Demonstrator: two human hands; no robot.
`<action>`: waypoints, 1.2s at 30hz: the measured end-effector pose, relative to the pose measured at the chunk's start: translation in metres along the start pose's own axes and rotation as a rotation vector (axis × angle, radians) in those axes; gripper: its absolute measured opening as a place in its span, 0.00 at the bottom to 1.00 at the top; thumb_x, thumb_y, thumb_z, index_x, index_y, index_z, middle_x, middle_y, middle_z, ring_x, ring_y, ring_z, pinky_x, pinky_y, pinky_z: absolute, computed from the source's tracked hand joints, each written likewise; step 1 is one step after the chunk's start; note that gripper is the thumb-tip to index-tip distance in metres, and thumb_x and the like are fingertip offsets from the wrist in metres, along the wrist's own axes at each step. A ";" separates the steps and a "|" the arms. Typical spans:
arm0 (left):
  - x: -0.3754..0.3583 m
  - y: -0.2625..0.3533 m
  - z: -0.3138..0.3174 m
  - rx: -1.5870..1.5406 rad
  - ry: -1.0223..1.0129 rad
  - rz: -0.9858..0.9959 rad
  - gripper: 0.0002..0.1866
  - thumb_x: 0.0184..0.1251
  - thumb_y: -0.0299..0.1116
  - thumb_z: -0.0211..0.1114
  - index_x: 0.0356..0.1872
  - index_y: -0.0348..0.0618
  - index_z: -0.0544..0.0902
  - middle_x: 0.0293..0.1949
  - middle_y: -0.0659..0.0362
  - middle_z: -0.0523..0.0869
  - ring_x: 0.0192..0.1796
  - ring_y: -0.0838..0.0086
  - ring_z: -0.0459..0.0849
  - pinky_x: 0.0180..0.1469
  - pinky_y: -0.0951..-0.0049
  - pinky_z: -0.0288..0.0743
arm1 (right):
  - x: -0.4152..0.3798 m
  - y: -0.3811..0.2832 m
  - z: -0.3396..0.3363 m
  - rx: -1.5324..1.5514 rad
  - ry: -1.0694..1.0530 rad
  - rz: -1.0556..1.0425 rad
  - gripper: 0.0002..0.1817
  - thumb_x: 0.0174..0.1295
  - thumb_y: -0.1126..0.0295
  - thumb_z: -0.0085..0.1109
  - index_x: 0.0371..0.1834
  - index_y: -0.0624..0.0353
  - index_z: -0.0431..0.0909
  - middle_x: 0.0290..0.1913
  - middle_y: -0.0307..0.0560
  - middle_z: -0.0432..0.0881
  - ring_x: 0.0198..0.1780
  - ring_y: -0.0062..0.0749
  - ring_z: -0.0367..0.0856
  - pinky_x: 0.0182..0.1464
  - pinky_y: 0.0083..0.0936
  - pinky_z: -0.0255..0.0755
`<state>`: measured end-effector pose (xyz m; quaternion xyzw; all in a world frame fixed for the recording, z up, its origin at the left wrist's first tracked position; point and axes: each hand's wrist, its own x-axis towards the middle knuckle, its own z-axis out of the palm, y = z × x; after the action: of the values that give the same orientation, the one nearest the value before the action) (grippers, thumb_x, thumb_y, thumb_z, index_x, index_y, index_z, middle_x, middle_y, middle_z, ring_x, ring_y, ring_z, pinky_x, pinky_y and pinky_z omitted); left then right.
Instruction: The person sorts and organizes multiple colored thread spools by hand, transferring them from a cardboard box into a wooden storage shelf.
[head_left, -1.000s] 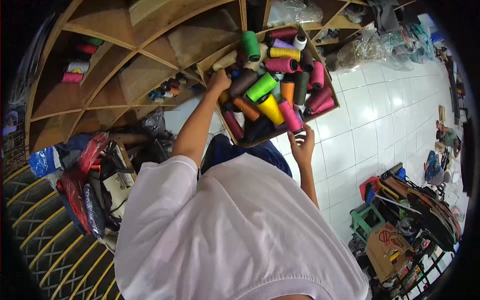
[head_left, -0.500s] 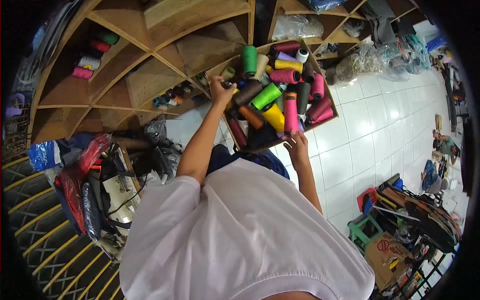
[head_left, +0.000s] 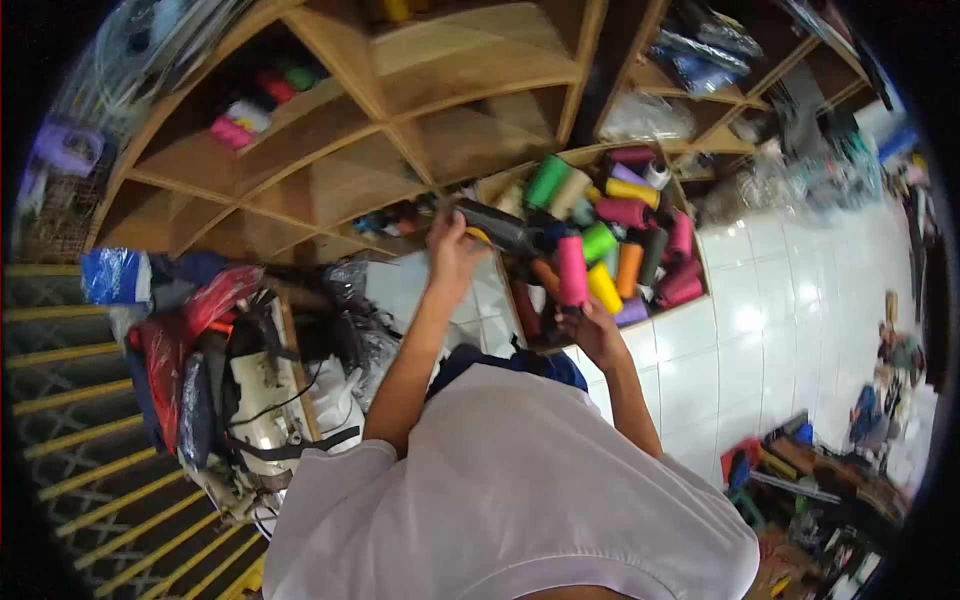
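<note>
My left hand (head_left: 453,255) is closed around one end of a dark grey thread cone (head_left: 492,224), tilted above the left side of a cardboard box (head_left: 706,255). My right hand (head_left: 592,332), at the box's near edge, grips the lower end of an upright pink thread cone (head_left: 571,270). Many thread cones lie jumbled in the box, among them a green cone (head_left: 546,182), a yellow cone (head_left: 604,288), an orange cone (head_left: 628,270) and a lime green cone (head_left: 598,242). Part of the box's left side is hidden by the grey cone and my left hand.
Wooden shelving (head_left: 390,130) stands behind the box, with several small spools (head_left: 400,217) on a lower shelf. White floor tiles (head_left: 760,310) stretch to the right. At left sit a sewing machine (head_left: 262,400), plastic-wrapped bundles (head_left: 172,380) and a yellow-barred gate (head_left: 80,400).
My left hand has raised a dark grey cone from the box's left side. My right hand has closed on the pink cone, now shifted left within the box. The camera view has also shifted.
</note>
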<state>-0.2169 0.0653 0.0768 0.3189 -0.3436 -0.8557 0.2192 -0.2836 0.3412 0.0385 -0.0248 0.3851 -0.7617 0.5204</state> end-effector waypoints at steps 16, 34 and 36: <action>-0.023 0.105 -0.161 -0.095 -0.188 0.106 0.40 0.60 0.14 0.66 0.70 0.63 0.63 0.60 0.56 0.76 0.65 0.66 0.74 0.65 0.60 0.72 | 0.135 0.128 0.143 -0.303 0.002 0.101 0.28 0.53 0.76 0.57 0.62 0.59 0.70 0.53 0.43 0.79 0.55 0.33 0.79 0.54 0.29 0.74; 0.111 0.303 -0.136 0.850 0.261 1.148 0.38 0.53 0.25 0.80 0.65 0.39 0.69 0.54 0.54 0.80 0.53 0.71 0.82 0.53 0.70 0.79 | 0.310 -0.006 0.356 -1.394 -0.065 -0.847 0.26 0.47 0.66 0.76 0.48 0.64 0.77 0.42 0.61 0.79 0.43 0.61 0.79 0.45 0.43 0.74; 0.124 0.309 -0.130 0.827 0.288 1.097 0.39 0.51 0.28 0.81 0.65 0.41 0.71 0.56 0.51 0.79 0.52 0.68 0.82 0.52 0.68 0.79 | 0.341 -0.011 0.360 -1.398 -0.055 -0.960 0.26 0.47 0.65 0.76 0.48 0.64 0.77 0.42 0.62 0.80 0.44 0.62 0.79 0.46 0.45 0.74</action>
<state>-0.1654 -0.2732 0.1799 0.2669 -0.7199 -0.3699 0.5232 -0.2899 -0.1362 0.1738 -0.5200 0.7022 -0.4860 0.0149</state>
